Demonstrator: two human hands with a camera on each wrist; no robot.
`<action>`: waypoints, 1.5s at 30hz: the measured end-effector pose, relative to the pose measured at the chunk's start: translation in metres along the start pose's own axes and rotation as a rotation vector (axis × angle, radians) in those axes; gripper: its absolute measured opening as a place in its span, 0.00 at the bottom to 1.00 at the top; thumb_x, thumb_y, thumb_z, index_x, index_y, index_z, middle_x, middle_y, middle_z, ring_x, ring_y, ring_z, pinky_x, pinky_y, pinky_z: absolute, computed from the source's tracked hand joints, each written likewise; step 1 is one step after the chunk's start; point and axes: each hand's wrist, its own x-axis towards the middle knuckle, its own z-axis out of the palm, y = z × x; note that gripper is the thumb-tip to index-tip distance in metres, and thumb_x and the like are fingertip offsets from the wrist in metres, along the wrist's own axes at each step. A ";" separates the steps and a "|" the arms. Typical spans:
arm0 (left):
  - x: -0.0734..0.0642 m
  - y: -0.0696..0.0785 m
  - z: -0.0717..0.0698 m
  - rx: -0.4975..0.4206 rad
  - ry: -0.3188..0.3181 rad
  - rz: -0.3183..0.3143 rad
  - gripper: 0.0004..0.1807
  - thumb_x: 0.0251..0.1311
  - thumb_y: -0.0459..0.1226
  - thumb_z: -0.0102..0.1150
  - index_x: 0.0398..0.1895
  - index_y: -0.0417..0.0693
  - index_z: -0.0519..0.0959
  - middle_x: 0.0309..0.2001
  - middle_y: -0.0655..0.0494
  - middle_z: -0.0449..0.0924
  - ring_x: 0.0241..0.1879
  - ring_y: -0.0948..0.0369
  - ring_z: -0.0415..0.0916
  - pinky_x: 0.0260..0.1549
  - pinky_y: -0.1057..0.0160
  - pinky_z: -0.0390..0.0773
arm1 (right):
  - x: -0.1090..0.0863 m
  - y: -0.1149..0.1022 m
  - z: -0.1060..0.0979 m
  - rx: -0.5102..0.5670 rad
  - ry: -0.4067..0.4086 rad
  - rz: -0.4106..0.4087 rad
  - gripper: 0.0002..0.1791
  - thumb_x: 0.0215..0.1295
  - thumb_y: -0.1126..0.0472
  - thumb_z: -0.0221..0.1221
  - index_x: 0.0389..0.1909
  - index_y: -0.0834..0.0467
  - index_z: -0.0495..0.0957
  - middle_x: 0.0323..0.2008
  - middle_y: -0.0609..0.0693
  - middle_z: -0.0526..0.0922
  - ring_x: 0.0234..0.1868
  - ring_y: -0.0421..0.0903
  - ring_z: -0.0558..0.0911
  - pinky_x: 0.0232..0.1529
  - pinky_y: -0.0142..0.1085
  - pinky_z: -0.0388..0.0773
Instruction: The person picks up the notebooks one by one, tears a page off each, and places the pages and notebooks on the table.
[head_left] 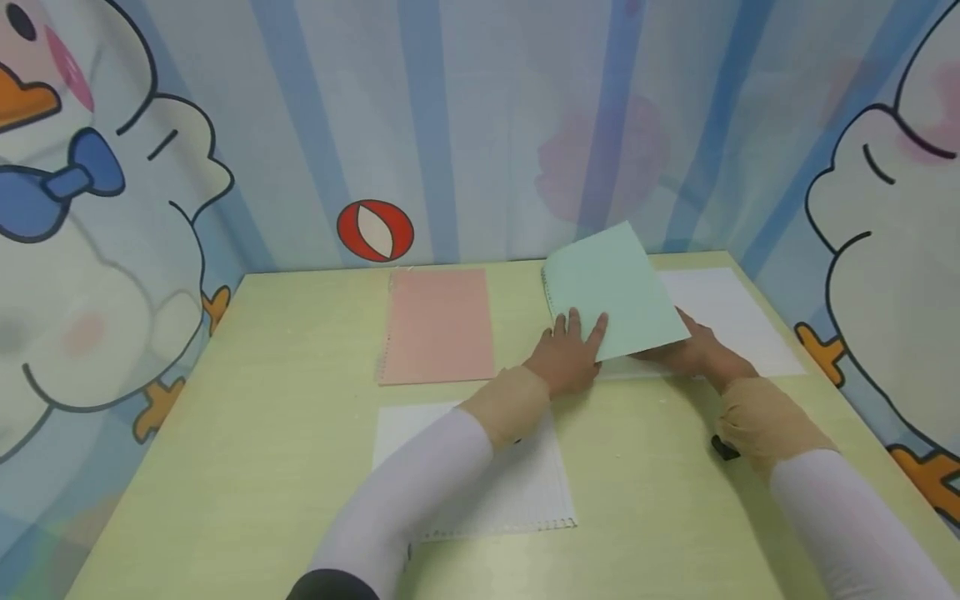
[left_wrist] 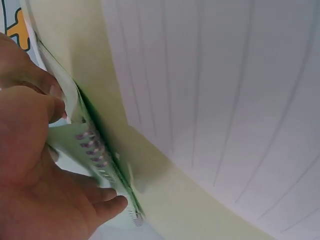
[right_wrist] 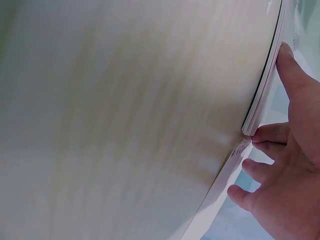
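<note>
In the head view a spiral notebook with a pale green cover (head_left: 611,287) lies at the back right, its cover slanting up over white pages. My left hand (head_left: 570,354) rests spread on the cover's near left part; the left wrist view shows its fingers beside the spiral binding (left_wrist: 95,150). My right hand (head_left: 693,346) holds the notebook's near right corner, partly hidden beneath the raised cover. Seen from the right wrist, the thumb (right_wrist: 292,65) lies against the page stack (right_wrist: 265,85) and the curled fingers meet its corner.
A pink spiral notebook (head_left: 442,325) lies at the back middle. White lined paper (head_left: 517,492) with a torn edge lies in front of it, partly under my left arm. More white paper (head_left: 735,312) sits at the far right, beside the green notebook. Behind the table (head_left: 277,433) hangs a printed curtain (head_left: 480,125).
</note>
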 end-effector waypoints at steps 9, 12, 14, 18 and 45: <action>-0.007 -0.002 0.002 -0.266 -0.023 -0.255 0.47 0.82 0.53 0.43 0.85 0.33 0.36 0.84 0.31 0.42 0.83 0.40 0.45 0.75 0.50 0.63 | 0.014 -0.004 0.002 -0.164 -0.043 0.000 0.50 0.75 0.31 0.57 0.71 0.74 0.67 0.77 0.74 0.59 0.76 0.75 0.59 0.63 0.72 0.69; -0.019 -0.006 -0.001 -0.286 -0.027 -0.356 0.45 0.82 0.56 0.37 0.85 0.32 0.44 0.84 0.33 0.45 0.83 0.40 0.43 0.78 0.45 0.56 | 0.018 -0.003 0.000 -0.216 -0.072 0.021 0.54 0.76 0.30 0.53 0.72 0.80 0.64 0.79 0.76 0.54 0.78 0.77 0.53 0.68 0.73 0.63; -0.026 -0.011 -0.002 -0.301 -0.047 -0.394 0.44 0.82 0.58 0.31 0.85 0.34 0.45 0.85 0.35 0.43 0.84 0.39 0.39 0.79 0.41 0.50 | 0.019 -0.001 -0.001 -0.229 -0.079 0.029 0.55 0.76 0.30 0.52 0.74 0.80 0.61 0.79 0.76 0.53 0.79 0.76 0.52 0.69 0.73 0.62; -0.024 -0.021 0.003 -0.375 -0.063 -0.369 0.44 0.79 0.56 0.27 0.87 0.39 0.40 0.86 0.40 0.37 0.84 0.41 0.31 0.79 0.36 0.41 | 0.020 0.001 -0.004 -0.240 -0.085 0.037 0.57 0.76 0.29 0.52 0.75 0.80 0.58 0.79 0.76 0.53 0.79 0.76 0.52 0.69 0.73 0.61; 0.021 -0.011 0.018 -0.231 -0.156 -0.071 0.54 0.72 0.76 0.30 0.88 0.57 0.31 0.86 0.42 0.23 0.84 0.45 0.21 0.81 0.46 0.36 | 0.008 0.002 0.005 -0.069 0.005 0.006 0.53 0.72 0.42 0.64 0.81 0.72 0.51 0.76 0.75 0.58 0.76 0.74 0.61 0.69 0.67 0.66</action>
